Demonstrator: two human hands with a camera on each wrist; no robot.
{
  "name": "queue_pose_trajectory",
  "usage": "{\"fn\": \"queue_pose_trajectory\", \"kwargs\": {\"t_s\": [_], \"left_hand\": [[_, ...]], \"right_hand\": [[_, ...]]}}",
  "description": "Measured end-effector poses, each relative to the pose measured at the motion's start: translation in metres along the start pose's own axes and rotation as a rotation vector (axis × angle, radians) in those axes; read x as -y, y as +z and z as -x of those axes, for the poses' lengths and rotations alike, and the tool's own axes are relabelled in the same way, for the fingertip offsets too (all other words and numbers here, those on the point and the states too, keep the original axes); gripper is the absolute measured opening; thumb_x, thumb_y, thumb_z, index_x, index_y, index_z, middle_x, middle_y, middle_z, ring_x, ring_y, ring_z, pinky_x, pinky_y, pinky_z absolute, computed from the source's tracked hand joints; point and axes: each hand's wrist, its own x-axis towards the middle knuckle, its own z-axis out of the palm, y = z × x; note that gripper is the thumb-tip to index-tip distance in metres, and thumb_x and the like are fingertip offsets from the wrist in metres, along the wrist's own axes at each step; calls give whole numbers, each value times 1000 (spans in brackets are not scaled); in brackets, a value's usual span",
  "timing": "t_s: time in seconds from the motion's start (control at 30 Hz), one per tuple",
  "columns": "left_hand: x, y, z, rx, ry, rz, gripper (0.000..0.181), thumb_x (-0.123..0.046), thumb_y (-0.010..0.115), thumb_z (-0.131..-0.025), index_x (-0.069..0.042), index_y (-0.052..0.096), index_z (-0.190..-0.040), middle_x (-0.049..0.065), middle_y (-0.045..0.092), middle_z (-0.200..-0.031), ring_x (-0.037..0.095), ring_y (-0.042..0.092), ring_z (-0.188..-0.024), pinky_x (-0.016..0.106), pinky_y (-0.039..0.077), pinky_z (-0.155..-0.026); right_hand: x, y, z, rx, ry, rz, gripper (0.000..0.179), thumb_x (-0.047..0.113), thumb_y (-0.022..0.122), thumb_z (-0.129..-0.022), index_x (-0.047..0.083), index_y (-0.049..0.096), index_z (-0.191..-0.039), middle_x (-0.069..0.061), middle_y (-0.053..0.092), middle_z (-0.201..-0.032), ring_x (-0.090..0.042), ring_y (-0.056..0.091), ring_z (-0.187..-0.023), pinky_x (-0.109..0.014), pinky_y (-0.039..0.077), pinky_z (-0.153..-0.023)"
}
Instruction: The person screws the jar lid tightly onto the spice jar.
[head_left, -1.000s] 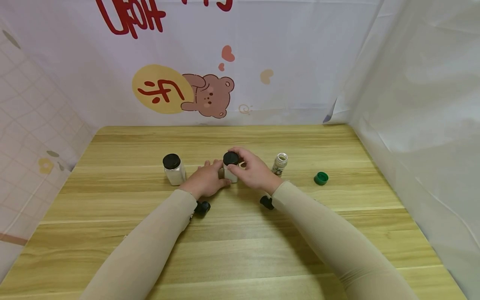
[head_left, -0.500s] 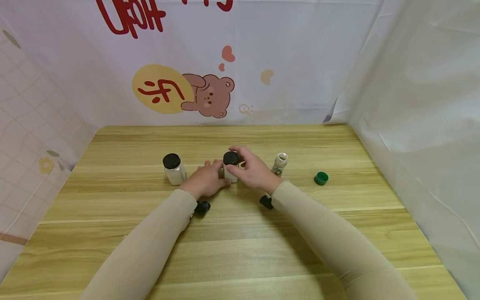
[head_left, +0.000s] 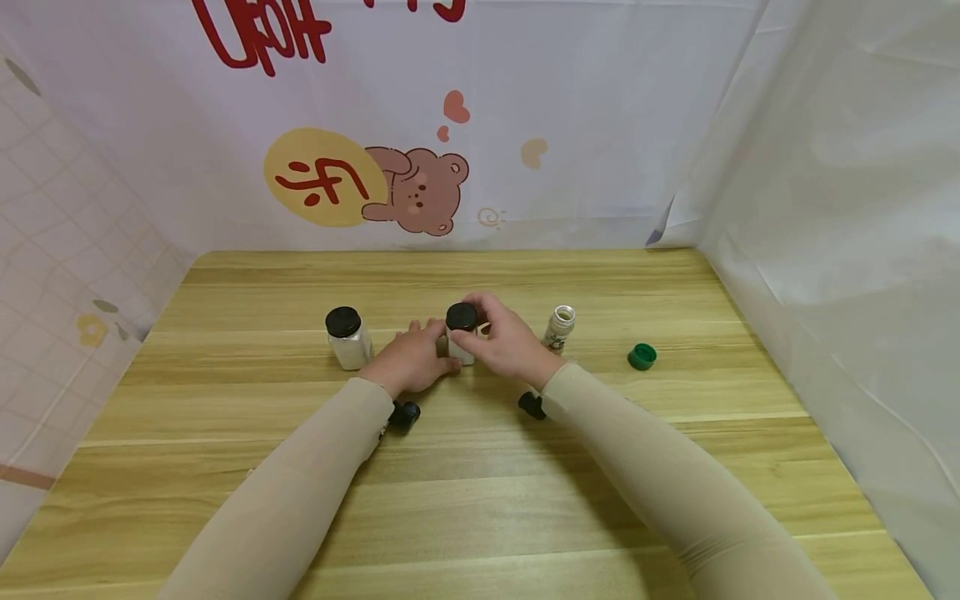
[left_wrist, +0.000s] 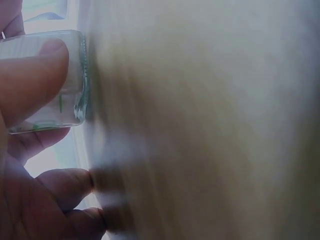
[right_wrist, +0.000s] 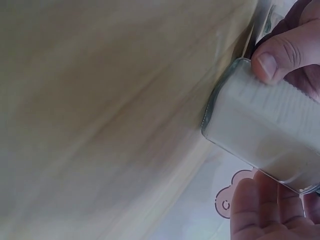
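A square glass jar of white powder point(right_wrist: 265, 120) stands upright on the table, topped by a black lid point(head_left: 461, 316). My left hand point(head_left: 412, 357) grips it low down from the left side. In the left wrist view the thumb point(left_wrist: 35, 80) lies across the glass, with other fingers behind it and two fingertips down near the tabletop. From the right, my right hand point(head_left: 510, 337) holds the black lid between thumb and fingers. The right wrist view shows right-hand fingers point(right_wrist: 260, 205) beside the jar's upper part; the lid is mostly out of that frame.
Left of my hands stands a similar black-lidded jar point(head_left: 348, 340). On the right are a small uncapped glass bottle point(head_left: 558, 329) and a loose green cap point(head_left: 642, 357). A white printed sheet point(head_left: 585, 125) hangs behind the wooden table point(head_left: 480, 517), with more sheeting at both sides.
My right fingertips have shifted slightly around the lid. The jar, my left hand and the other things stay in place.
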Motion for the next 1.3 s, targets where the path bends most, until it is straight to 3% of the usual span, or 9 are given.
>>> {"fn": "queue_pose_trajectory", "kwargs": {"t_s": [0.13,0.33,0.53,0.73,0.9,1.1,1.3], "left_hand": [[0,0,0,0,6,-4,84,-54,64,-102,-25,23,-170,20,18,-175,61,16,-156,74,24,-123],[0,-1,0,-6,11,1,84,-54,65,-102,-26,24,-169,21,20,-175,62,17,-155,74,23,-123],[0,-1,1,2,8,-3,85,-55,64,-102,-26,21,-170,20,17,-176,61,15,-156,74,23,-123],[-1,-1,1,5,4,-3,86,-54,64,-102,-24,22,-170,21,18,-175,60,15,-156,73,24,-123],[0,-1,1,-4,15,-6,84,-53,65,-102,-25,24,-169,22,19,-175,61,16,-155,73,24,-123],[1,-1,-1,2,8,-1,87,-54,64,-102,-23,20,-170,20,18,-175,59,14,-157,73,23,-124],[1,-1,-1,9,5,-3,88,-54,64,-102,-21,18,-171,18,18,-176,56,12,-158,72,22,-124]], "right_hand": [[0,-1,0,12,-15,-1,53,23,69,-102,10,48,-149,-10,67,-126,-27,64,-110,-40,55,-96],[1,-1,0,5,-67,-8,42,17,66,-103,6,54,-142,-10,67,-122,-25,62,-115,-42,53,-101],[0,0,0,-7,-22,0,41,24,70,-102,8,54,-136,-9,67,-127,-24,63,-112,-38,52,-98],[2,-1,1,2,-12,-15,52,22,69,-102,7,49,-147,-10,67,-128,-27,63,-111,-41,54,-96],[1,0,0,-6,-59,-11,42,18,67,-101,9,55,-141,-9,68,-122,-24,63,-115,-41,53,-99],[0,0,0,-10,-25,1,38,24,69,-102,11,54,-135,-8,67,-126,-24,63,-107,-36,53,-92],[0,-1,-1,-4,-11,12,50,24,69,-101,12,50,-146,-9,67,-128,-26,64,-108,-38,54,-91]]}}
